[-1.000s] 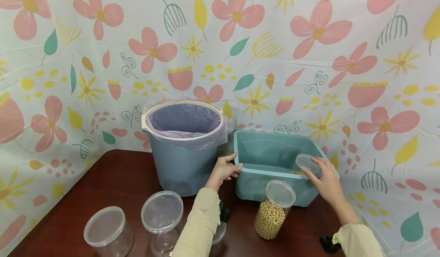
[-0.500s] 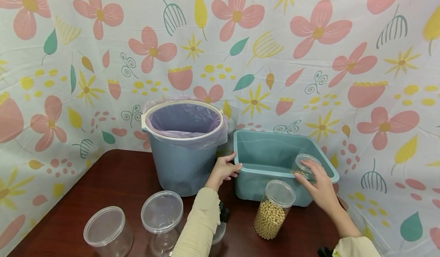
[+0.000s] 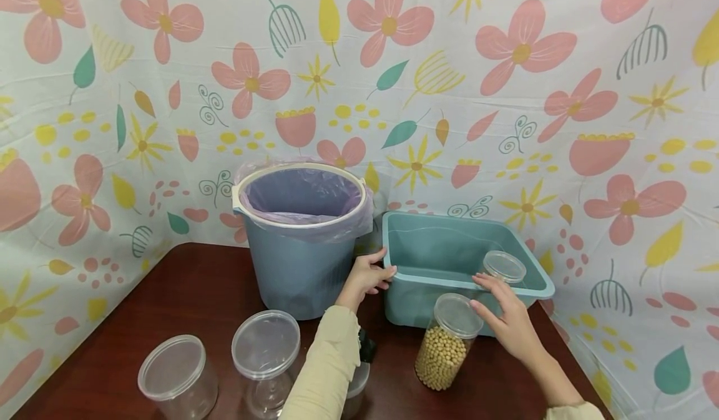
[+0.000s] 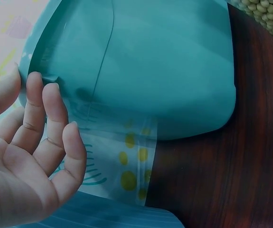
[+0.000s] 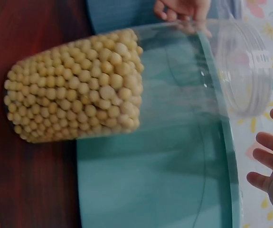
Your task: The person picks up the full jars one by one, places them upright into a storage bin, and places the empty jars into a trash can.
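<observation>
A blue-green basin [image 3: 427, 286] sits at the back right of the table. My left hand [image 3: 366, 278] holds it by the front left corner of its rim, thumb and forefinger at the edge; in the left wrist view that hand's other fingers curl loosely outside the wall. A tall clear jar [image 3: 444, 348] with a lid, partly filled with soybeans, stands in front of the basin. My right hand [image 3: 513, 323] is beside the jar's lid, fingers spread and apart, holding nothing. Inside the basin, at its right, stands a lidded clear jar [image 3: 505, 268], its lower part hidden by the front wall.
Left of the basin stands a blue bucket [image 3: 298, 270] lined with a thin purple bag. Two lidded clear jars, one at far left [image 3: 178, 376] and a taller jar [image 3: 266, 351] beside it, are at the front. Another clear container [image 3: 355, 387] is half hidden behind my left sleeve.
My right hand has let go of the small jar in the basin and moved left and towards me, to the soybean jar's lid. My left hand stays on the basin's rim.
</observation>
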Available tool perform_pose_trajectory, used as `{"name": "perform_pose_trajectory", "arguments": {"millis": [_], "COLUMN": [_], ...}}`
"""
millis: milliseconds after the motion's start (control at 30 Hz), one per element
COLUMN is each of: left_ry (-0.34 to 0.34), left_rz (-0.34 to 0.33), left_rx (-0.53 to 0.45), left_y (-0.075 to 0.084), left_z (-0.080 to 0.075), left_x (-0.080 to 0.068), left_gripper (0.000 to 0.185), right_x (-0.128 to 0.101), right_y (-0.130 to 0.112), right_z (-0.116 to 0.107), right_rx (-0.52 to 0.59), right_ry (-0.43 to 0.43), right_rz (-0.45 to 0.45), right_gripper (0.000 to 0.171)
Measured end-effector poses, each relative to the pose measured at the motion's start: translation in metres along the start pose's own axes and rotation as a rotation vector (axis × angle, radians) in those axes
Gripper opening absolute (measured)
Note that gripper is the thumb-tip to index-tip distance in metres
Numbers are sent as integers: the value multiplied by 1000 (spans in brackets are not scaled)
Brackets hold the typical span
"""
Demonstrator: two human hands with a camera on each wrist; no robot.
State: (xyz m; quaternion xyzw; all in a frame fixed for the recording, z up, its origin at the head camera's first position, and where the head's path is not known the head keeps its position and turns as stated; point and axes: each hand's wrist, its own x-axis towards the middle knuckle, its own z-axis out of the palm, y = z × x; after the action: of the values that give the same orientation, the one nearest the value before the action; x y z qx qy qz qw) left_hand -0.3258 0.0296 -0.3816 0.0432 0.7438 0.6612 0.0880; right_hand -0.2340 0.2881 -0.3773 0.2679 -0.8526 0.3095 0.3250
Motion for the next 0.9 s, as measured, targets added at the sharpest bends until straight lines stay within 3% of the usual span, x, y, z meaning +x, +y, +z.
{"name": "perform_pose_trajectory", "arguments": {"millis": [500, 900], "left_ry": [3, 0], "left_rz": [-16, -14], "left_rx": [2, -6], "left_y": [1, 0], "left_z": [0, 1], "left_x": [-2, -1], "left_gripper": [57, 56], "right_x": [-9, -12], "right_y": [-19, -25], "right_z": [17, 21], "right_rx": [69, 63], "right_ry": [-196, -150], "right_rz": [-42, -21], "right_gripper": [50, 55]}}
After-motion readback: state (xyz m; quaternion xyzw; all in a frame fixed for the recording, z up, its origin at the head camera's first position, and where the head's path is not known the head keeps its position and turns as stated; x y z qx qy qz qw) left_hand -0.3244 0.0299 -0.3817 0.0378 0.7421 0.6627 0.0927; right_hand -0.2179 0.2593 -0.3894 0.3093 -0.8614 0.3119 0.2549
